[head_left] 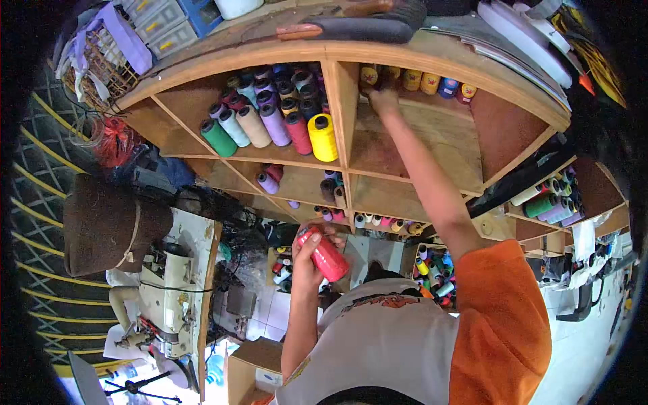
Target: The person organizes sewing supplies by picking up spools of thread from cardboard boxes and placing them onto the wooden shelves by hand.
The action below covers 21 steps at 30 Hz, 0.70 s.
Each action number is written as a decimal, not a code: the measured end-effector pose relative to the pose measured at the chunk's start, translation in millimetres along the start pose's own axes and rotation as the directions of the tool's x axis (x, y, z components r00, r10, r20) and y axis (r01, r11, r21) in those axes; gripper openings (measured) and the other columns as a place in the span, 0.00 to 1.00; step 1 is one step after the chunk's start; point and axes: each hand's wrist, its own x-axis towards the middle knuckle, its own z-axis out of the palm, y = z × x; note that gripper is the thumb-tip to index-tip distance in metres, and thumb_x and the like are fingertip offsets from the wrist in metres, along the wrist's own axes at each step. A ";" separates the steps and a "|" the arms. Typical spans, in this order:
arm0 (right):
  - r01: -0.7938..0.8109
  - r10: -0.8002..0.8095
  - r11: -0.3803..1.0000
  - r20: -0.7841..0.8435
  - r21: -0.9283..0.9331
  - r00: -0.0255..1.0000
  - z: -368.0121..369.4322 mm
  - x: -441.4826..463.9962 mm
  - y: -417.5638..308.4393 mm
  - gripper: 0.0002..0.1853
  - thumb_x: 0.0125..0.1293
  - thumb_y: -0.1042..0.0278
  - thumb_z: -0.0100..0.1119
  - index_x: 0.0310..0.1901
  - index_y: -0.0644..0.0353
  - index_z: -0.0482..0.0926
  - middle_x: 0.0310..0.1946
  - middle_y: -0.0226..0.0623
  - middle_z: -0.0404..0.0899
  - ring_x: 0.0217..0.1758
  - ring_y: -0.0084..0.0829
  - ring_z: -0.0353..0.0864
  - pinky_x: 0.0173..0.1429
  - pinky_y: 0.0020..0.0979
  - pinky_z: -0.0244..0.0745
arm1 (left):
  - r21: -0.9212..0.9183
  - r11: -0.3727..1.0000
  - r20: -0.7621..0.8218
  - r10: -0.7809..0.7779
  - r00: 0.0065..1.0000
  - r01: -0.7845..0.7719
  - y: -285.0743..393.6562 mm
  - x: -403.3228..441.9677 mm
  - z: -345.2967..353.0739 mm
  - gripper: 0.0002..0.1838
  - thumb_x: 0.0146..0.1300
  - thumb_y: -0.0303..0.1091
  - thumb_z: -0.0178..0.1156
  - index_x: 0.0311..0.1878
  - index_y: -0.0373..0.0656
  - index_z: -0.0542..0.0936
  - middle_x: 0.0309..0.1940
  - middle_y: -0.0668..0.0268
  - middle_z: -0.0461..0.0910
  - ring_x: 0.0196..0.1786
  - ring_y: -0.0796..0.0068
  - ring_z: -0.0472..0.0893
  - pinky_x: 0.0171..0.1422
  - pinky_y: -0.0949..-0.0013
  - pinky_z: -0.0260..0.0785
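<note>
My left hand [308, 251] is wrapped round a red thread spool [329, 260], held tilted in front of my chest. The right arm stretches up into the upper right compartment of the wooden shelf [351, 131]. There my right hand [384, 98] is beside a row of thread spools with yellow labels [412, 80], close to the leftmost spool [368, 75]. Its fingers are in shadow, so their grip is hard to make out. A blue-labelled spool [447, 87] stands further right in that row.
Many coloured thread cones [275, 124] crowd the compartment left of the divider, with a yellow cone [322, 138] at its front. Lower shelves hold more spools. A sewing machine [165, 304] stands at left, a cardboard box [251, 364] below. Large scissors [358, 28] lie on top.
</note>
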 end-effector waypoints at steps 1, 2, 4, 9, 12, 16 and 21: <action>0.004 -0.008 0.996 -0.040 -0.094 0.999 -1.0 -1.9 -4.7 0.34 0.53 0.58 0.59 0.61 0.62 0.64 0.53 0.57 0.72 0.56 0.46 0.72 0.56 0.39 0.69 | -0.005 1.000 -0.021 0.012 1.000 -0.012 1.1 -2.4 -3.4 0.19 0.57 0.33 0.60 0.50 0.38 0.70 0.38 0.55 0.77 0.36 0.62 0.80 0.41 0.60 0.76; 0.290 -0.321 0.941 -0.187 -0.175 0.929 14.8 14.5 20.9 0.37 0.50 0.61 0.61 0.63 0.60 0.61 0.54 0.54 0.72 0.55 0.47 0.73 0.57 0.41 0.69 | -0.010 1.000 -0.043 0.023 0.999 -0.024 2.1 -4.6 -6.4 0.19 0.57 0.33 0.60 0.50 0.38 0.70 0.37 0.56 0.76 0.35 0.63 0.80 0.41 0.61 0.76; 0.244 -0.317 0.931 -0.266 -0.273 0.910 21.8 11.4 22.7 0.31 0.52 0.65 0.58 0.60 0.60 0.65 0.53 0.53 0.72 0.56 0.49 0.72 0.57 0.42 0.68 | 0.012 0.999 -0.085 0.045 0.995 -0.044 4.9 -7.0 -8.8 0.19 0.56 0.33 0.60 0.50 0.37 0.70 0.35 0.58 0.75 0.33 0.66 0.79 0.40 0.63 0.76; 0.220 -0.297 0.945 -0.359 -0.241 0.885 15.6 -4.3 2.4 0.32 0.50 0.67 0.60 0.59 0.62 0.66 0.54 0.50 0.72 0.56 0.52 0.69 0.61 0.43 0.64 | 0.080 0.995 -0.098 0.063 0.993 -0.055 7.1 -4.2 -19.2 0.22 0.56 0.38 0.60 0.51 0.38 0.70 0.35 0.61 0.74 0.33 0.67 0.77 0.39 0.62 0.74; 0.124 -0.183 0.960 -0.223 -0.252 0.958 8.1 -13.0 -5.4 0.35 0.48 0.69 0.62 0.60 0.66 0.64 0.54 0.52 0.71 0.57 0.53 0.68 0.62 0.44 0.62 | 0.073 0.996 -0.084 0.049 0.995 -0.043 3.6 -0.8 -22.5 0.21 0.57 0.38 0.60 0.51 0.39 0.70 0.35 0.61 0.74 0.33 0.67 0.77 0.40 0.62 0.74; 0.214 -0.339 0.852 -0.191 -0.478 0.921 9.4 -16.1 -1.6 0.34 0.48 0.67 0.64 0.58 0.71 0.65 0.54 0.57 0.70 0.57 0.54 0.68 0.61 0.45 0.63 | 0.063 0.998 -0.070 0.034 0.997 -0.030 2.8 6.5 -13.8 0.18 0.57 0.35 0.60 0.48 0.38 0.70 0.34 0.59 0.75 0.32 0.67 0.78 0.39 0.62 0.75; 0.272 -0.432 0.735 -0.120 -0.621 0.894 5.7 -17.0 2.1 0.33 0.51 0.60 0.64 0.55 0.72 0.67 0.44 0.59 0.75 0.48 0.55 0.74 0.54 0.46 0.67 | 0.045 0.999 -0.073 0.006 0.997 -0.003 -4.3 11.9 -7.9 0.18 0.56 0.33 0.61 0.47 0.38 0.69 0.33 0.58 0.75 0.33 0.66 0.79 0.39 0.62 0.76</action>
